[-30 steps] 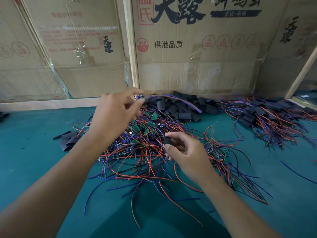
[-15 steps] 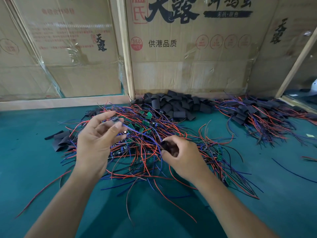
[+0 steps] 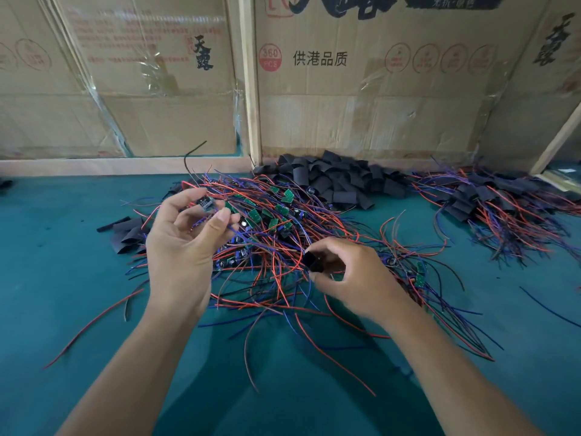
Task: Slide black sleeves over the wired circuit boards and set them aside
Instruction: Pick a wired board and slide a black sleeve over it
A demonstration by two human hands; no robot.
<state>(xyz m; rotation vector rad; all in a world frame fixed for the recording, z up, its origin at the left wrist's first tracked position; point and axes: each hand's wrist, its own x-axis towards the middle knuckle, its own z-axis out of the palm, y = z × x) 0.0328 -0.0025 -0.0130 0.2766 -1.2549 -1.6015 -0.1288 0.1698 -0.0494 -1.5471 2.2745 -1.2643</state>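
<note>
My left hand (image 3: 180, 247) pinches a small wired circuit board (image 3: 206, 203) with a dark capacitor, held up over the left of the tangle; its wires trail down toward my other hand. My right hand (image 3: 352, 275) grips a short black sleeve (image 3: 311, 261) between thumb and fingers, its open end facing left. Below both hands lies a tangle of red and blue wires with small green boards (image 3: 276, 215). Behind it sits a heap of empty black sleeves (image 3: 333, 180). At the right lies a pile of sleeved boards (image 3: 478, 199).
A few flat black sleeves (image 3: 125, 234) lie left of the tangle. Cardboard walls (image 3: 345, 105) close off the back of the green mat (image 3: 63, 278). Loose red and blue wires (image 3: 94, 325) stretch toward the near edge.
My left hand has turned palm-up and lifted the board clear of the tangle. My right hand has held the sleeve in about the same place.
</note>
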